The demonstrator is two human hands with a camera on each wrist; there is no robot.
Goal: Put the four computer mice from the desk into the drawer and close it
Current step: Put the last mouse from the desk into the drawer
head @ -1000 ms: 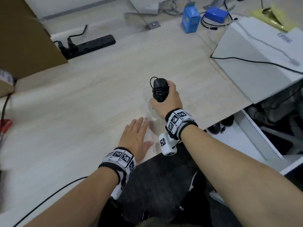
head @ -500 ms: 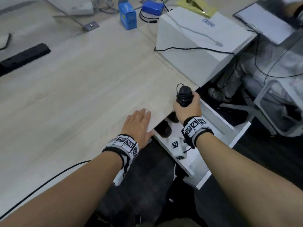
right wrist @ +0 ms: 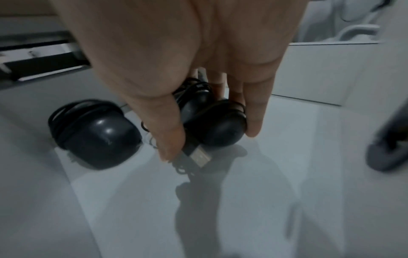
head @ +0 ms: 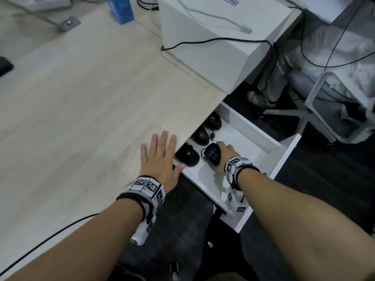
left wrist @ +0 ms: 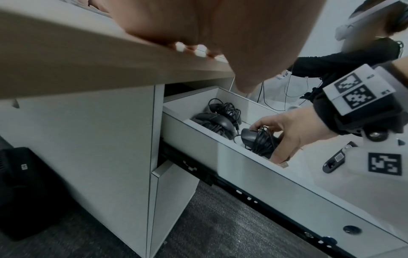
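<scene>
My right hand [head: 222, 154] is inside the open white drawer [head: 284, 159] and grips a black mouse [head: 211, 154] with its cable wound round it. The wrist view shows thumb and fingers round this mouse [right wrist: 217, 127], its USB plug [right wrist: 199, 156] hanging free, close above the drawer floor [right wrist: 220, 218]. Three more black mice lie along the drawer's left side: one [head: 187, 156] next to the held one, one [head: 200, 135] behind it, one [head: 213, 121] farthest back. My left hand [head: 160, 157] lies flat on the desk edge [head: 194, 126], holding nothing.
A white box [head: 213, 37] with a black cable over it stands on the desk's right end above the drawer. A blue carton [head: 120, 9] stands at the back. A white chair base [head: 316, 102] and someone's shoe [head: 257, 97] are beyond the drawer.
My right hand carried the mouse from above the desk to the right and down into the drawer. The left hand stayed flat at the desk edge.
</scene>
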